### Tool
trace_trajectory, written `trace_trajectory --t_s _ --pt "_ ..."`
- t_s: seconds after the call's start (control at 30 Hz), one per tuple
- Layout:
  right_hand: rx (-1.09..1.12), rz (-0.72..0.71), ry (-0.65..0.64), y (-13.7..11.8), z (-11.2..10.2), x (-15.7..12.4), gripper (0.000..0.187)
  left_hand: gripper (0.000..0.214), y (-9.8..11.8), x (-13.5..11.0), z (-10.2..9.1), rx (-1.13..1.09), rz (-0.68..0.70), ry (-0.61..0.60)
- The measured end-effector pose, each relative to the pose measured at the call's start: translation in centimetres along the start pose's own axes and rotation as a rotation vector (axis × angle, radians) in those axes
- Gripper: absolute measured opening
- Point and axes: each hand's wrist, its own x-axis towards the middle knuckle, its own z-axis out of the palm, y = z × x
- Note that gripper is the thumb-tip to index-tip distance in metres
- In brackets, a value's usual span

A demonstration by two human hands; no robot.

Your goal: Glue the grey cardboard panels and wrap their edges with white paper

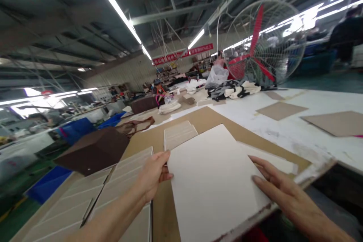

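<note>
A large white sheet of card lies on brown cardboard at the near edge of the work table. My left hand grips the sheet's left edge, thumb on top and fingers curled beneath. My right hand rests flat on the sheet's right side with the fingers stretched out. A small stack of pale strips sits just beyond the sheet. More pale scored boards lie to the left of my left hand.
A dark brown folded box sits at the left. Brown card pieces lie on the white table to the right. A big fan with red blades stands behind heaped fabric. Blue bins stand left.
</note>
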Motion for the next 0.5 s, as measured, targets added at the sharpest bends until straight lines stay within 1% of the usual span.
trace_trajectory --t_s 0.07,0.13,0.2,0.27,0.33,0.37,0.43,0.47,0.5 --pt "0.018 0.028 -0.042 -0.5 0.3 -0.1 0.073 0.030 -2.0 0.8 0.9 0.059 -0.044 0.002" --pt "-0.053 0.038 -0.049 0.0 0.2 -0.3 0.068 0.033 -4.1 1.5 1.5 0.141 -0.059 0.004" --pt "-0.271 0.009 -0.019 1.2 0.0 -0.5 0.057 0.036 -5.8 1.8 1.9 0.246 -0.040 0.020" --pt "-0.579 0.012 0.020 2.7 -0.1 -0.7 0.047 0.035 -7.0 1.8 2.2 0.348 0.031 0.073" --pt "-0.838 0.079 0.035 3.9 -0.2 -0.7 0.043 0.046 -8.3 2.0 2.4 0.408 0.176 0.126" --pt "-0.914 0.107 0.036 4.2 -0.3 -0.6 0.041 0.052 -9.1 2.2 2.5 0.451 0.270 0.124" --pt "-0.967 0.113 0.023 4.1 -0.8 -0.5 0.035 0.050 -11.1 2.9 2.9 0.666 0.534 -0.013" --pt "-0.964 0.087 0.027 3.8 -1.4 -0.5 0.029 0.050 -12.3 3.5 3.2 0.768 0.642 -0.134" --pt "-0.952 0.051 0.048 3.4 -2.2 -0.3 0.026 0.049 -13.6 4.1 3.6 0.845 0.738 -0.200"
